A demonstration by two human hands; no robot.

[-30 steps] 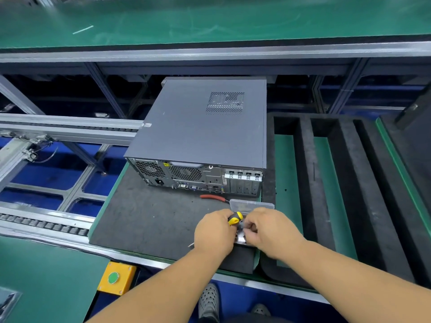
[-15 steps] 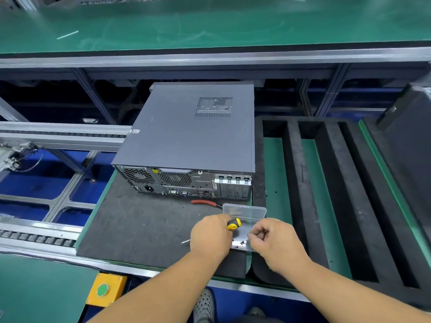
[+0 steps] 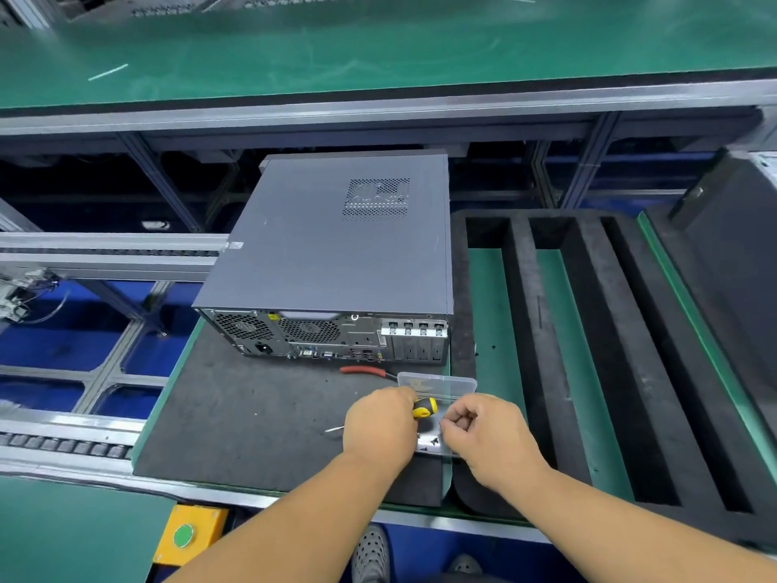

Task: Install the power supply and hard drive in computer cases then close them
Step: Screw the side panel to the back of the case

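Nearest: left hand wrapped round a yellow-and-black screwdriver, handle end poking out toward the right, metal tip showing on the left side. Right hand sits over a clear plastic box; fingers curled in, grip pinched together, whether it holds a screw cannot be told. A few small dark screws lie in the box's near end. Box rests at the right edge of a dark foam mat on the table.

Just beyond: red-handled tool flat on the mat.

Then the computer case, grey, side panel closed and facing up, rear ports toward the person. To its right, a black foam tray with long slots, green showing in two.
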